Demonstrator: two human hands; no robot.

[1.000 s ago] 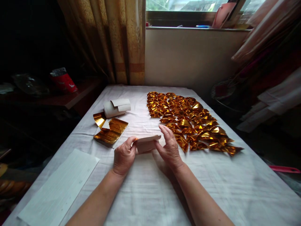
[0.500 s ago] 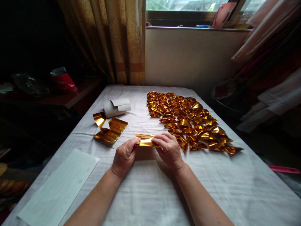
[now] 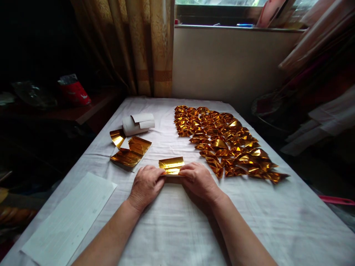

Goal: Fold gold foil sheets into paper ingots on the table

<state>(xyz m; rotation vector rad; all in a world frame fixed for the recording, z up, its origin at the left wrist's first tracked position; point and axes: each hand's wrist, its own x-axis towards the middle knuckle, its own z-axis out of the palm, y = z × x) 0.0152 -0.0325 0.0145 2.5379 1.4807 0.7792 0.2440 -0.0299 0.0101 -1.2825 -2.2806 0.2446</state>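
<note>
A small sheet of shiny gold foil paper (image 3: 171,162) lies between my hands at the middle of the table, its near edge folded. My left hand (image 3: 148,184) pinches the near left corner, fingers closed. At the near right corner, my right hand (image 3: 198,180) grips the same sheet between thumb and fingers. To the right spread several rows of folded gold foil ingots (image 3: 222,142), the closest ones just beyond my right hand. More gold foil sheets (image 3: 129,157), flat and partly curled, lie to the left beyond my left hand.
A white roll of paper (image 3: 137,125) rests behind the loose sheets. A long white paper strip (image 3: 70,218) lies on the left of the cloth-covered table (image 3: 172,236). A curtain (image 3: 135,48) hangs behind, hanging clothes (image 3: 327,99) at right, and a red container (image 3: 74,90) stands on a side surface.
Both hands have come down slightly with the foil sheet and turned further over it. More of the sheet's gold face now shows beyond the fingers. The view has tilted a little downward.
</note>
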